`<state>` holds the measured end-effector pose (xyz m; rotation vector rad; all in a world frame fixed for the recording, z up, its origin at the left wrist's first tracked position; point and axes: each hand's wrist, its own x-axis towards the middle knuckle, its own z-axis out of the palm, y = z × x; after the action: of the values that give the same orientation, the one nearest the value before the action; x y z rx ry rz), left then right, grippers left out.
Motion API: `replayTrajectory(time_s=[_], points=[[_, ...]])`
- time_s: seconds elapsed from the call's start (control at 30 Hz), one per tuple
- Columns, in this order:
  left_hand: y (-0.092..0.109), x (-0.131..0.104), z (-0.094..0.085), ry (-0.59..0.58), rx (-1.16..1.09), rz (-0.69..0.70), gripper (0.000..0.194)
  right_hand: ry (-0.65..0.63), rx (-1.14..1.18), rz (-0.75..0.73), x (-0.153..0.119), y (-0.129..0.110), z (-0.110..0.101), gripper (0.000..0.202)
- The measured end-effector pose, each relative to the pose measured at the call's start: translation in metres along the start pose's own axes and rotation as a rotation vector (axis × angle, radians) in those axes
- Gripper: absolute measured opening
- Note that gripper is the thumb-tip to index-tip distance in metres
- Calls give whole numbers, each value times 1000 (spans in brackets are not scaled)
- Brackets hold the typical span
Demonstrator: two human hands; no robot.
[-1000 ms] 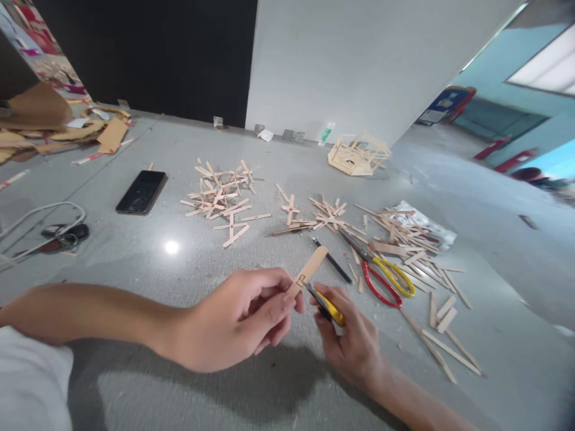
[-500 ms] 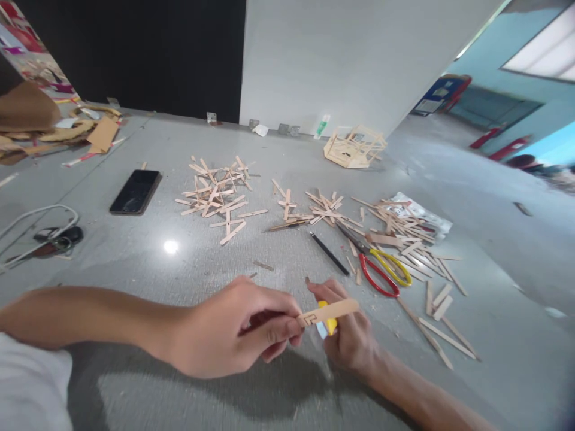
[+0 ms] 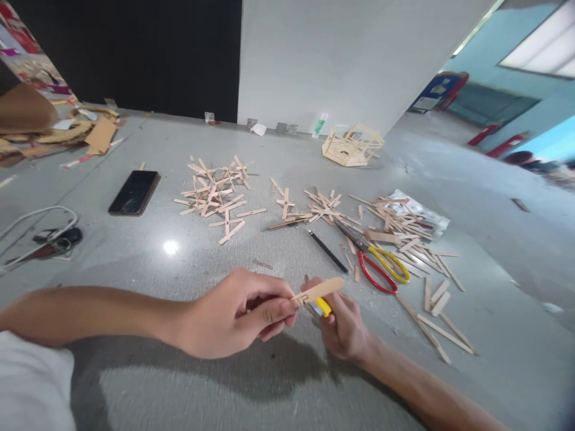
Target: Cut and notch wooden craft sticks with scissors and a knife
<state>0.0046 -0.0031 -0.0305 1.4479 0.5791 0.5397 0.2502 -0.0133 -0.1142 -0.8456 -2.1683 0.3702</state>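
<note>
A flat wooden stick (image 3: 326,288) with dark marks near one end is pinched between the thumb and fingers of my left hand (image 3: 247,314). My right hand (image 3: 344,326) is closed around a yellow-handled cutter (image 3: 323,307), whose metal part shows just below the stick. The stick crosses in front of my right fingers and hides part of them. Both hands are in the air above the grey floor (image 3: 202,383), close together.
Piles of wooden sticks (image 3: 215,191) lie ahead. Red and yellow handled scissors (image 3: 377,269) and a black pen-like tool (image 3: 327,251) are at the right. A phone (image 3: 135,193) and keys (image 3: 58,236) lie left. A stick frame (image 3: 350,148) stands near the panel.
Both hands have moved slightly up and to the left with the stick and the cutter. The stick's free end is tilted a little higher.
</note>
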Motion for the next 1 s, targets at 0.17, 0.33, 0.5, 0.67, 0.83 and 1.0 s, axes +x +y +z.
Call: replayTrajectory(time_s=[0.17, 0.33, 0.5, 0.67, 0.83, 1.0], points=[[-7, 1, 3, -21, -42, -28, 40, -30, 10, 18, -3, -8, 1, 43], [-15, 12, -5, 106, 13, -81, 39, -82, 73, 235, 3, -9, 2, 40], [-25, 26, -16, 204, 199, -123, 35, -83, 9, 366, 12, -10, 1, 34], [-27, 28, -18, 218, 130, -99, 36, -49, -25, 322, 6, -7, 1, 32], [-22, 24, -15, 195, -6, -27, 37, -31, -16, 282, 2, -8, 1, 35], [-17, 22, -12, 136, -147, -40, 36, -12, -37, 244, 1, -9, 0, 36]])
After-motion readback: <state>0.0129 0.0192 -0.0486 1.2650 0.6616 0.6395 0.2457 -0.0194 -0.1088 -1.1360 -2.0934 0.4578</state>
